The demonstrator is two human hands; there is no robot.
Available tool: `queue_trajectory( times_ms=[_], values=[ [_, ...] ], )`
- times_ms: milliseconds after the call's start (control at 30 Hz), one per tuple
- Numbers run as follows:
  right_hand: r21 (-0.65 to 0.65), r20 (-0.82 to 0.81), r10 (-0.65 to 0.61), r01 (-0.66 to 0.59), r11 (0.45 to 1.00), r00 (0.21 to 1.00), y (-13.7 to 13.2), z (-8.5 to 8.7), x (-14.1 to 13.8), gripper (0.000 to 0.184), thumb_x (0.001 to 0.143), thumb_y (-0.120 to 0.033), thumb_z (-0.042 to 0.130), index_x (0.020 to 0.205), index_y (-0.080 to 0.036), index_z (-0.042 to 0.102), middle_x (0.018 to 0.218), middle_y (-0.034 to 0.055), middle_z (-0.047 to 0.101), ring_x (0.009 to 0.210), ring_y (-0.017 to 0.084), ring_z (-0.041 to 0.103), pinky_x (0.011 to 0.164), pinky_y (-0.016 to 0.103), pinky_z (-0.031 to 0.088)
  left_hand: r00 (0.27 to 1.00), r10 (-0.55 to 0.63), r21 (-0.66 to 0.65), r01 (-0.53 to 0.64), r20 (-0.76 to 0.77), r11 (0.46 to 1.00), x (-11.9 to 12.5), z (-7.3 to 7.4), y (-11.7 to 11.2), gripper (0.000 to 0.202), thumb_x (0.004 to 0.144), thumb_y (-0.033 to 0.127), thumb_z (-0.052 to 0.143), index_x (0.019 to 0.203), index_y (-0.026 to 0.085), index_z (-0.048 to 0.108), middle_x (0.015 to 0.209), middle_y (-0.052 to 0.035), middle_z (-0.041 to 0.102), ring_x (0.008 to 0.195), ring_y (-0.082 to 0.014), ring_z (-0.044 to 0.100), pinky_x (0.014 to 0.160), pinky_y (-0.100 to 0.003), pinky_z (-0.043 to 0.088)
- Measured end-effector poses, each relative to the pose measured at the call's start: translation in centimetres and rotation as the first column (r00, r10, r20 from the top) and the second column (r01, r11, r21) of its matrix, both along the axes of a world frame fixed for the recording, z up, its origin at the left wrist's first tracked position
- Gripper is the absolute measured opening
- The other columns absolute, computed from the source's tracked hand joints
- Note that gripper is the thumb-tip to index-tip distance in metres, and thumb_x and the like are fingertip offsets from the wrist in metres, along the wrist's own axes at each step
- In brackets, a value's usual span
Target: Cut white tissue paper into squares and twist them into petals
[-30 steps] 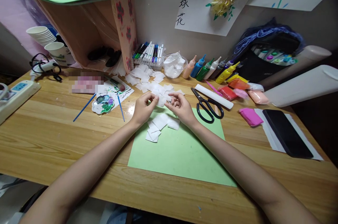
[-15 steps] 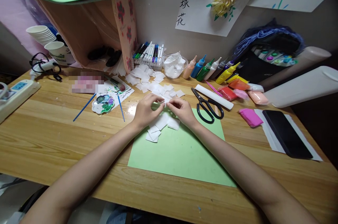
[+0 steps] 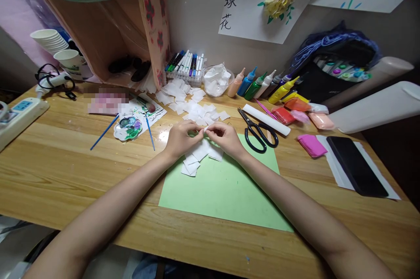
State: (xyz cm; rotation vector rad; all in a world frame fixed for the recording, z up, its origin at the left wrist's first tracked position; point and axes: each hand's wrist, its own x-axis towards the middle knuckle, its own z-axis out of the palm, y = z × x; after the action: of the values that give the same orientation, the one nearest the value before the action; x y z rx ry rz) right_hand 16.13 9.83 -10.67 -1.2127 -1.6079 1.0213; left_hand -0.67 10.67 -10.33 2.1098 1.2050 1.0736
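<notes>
My left hand and my right hand meet over the top of a green sheet of paper. Both are closed in a pinch on one small piece of white tissue paper, mostly hidden by the fingertips. Under the hands, cut tissue squares overlap on the green sheet. Just beyond the fingers spreads a larger loose pile of white tissue pieces. To the right of my right hand, black-handled scissors rest partly on the green sheet, blades pointing away.
Paint bottles and a marker box line the wall. A clear bowl holds white tissue. At left are a paint palette, brushes and a power strip; at right, clay packets and a black phone.
My fingertips have drawn closer together around the tissue piece, and the right fingers have curled in more. The other things lie where they were.
</notes>
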Motion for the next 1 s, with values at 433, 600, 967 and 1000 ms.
queue_trajectory(
  times_ms=[433, 600, 967, 1000],
  values=[
    [0.012, 0.015, 0.027, -0.027, 1.0, 1.0, -0.14, -0.04, 0.01, 0.012, 0.073, -0.024, 0.061, 0.073, -0.013, 0.066, 0.064, 0.0008, 0.052, 0.057, 0.01, 0.043, 0.053, 0.025, 0.033, 1.0, 0.011, -0.062, -0.01, 0.024, 0.998, -0.11, 0.11, 0.21, 0.015, 0.075, 0.025, 0.064, 0.064, 0.016, 0.063, 0.067, -0.0015, 0.066, 0.063, -0.0127, 0.057, 0.06, -0.025, 0.042],
    [0.054, 0.058, 0.047, -0.05, 0.997, 0.997, -0.26, 0.15, 0.01, 0.011, 0.075, -0.023, 0.06, 0.074, -0.015, 0.067, 0.065, 0.0011, 0.054, 0.059, 0.011, 0.045, 0.054, 0.025, 0.035, 0.998, 0.001, -0.086, 0.004, 0.058, 0.996, -0.14, 0.1, 0.35, 0.014, 0.073, 0.025, 0.065, 0.063, 0.016, 0.062, 0.065, -0.0003, 0.063, 0.062, -0.012, 0.055, 0.058, -0.024, 0.04],
    [0.033, 0.034, 0.059, -0.06, 0.998, 0.998, -0.17, 0.09, 0.08, 0.012, 0.075, -0.024, 0.061, 0.074, -0.015, 0.068, 0.068, 0.0023, 0.058, 0.061, 0.012, 0.046, 0.056, 0.026, 0.036, 0.994, 0.003, -0.192, 0.018, 0.108, 0.981, -0.13, 0.21, 0.55, 0.014, 0.071, 0.025, 0.065, 0.062, 0.015, 0.063, 0.062, 0.0, 0.062, 0.059, -0.0109, 0.053, 0.055, -0.023, 0.039],
    [0.026, 0.027, 0.061, -0.062, 0.998, 0.998, -0.16, 0.07, 0.1, 0.013, 0.076, -0.025, 0.061, 0.074, -0.014, 0.068, 0.069, 0.0027, 0.058, 0.061, 0.012, 0.047, 0.056, 0.026, 0.036, 0.994, 0.001, -0.189, 0.019, 0.106, 0.982, -0.13, 0.23, 0.55, 0.014, 0.071, 0.025, 0.065, 0.062, 0.015, 0.063, 0.062, 0.0, 0.062, 0.059, -0.011, 0.053, 0.056, -0.023, 0.04]
  ],
)
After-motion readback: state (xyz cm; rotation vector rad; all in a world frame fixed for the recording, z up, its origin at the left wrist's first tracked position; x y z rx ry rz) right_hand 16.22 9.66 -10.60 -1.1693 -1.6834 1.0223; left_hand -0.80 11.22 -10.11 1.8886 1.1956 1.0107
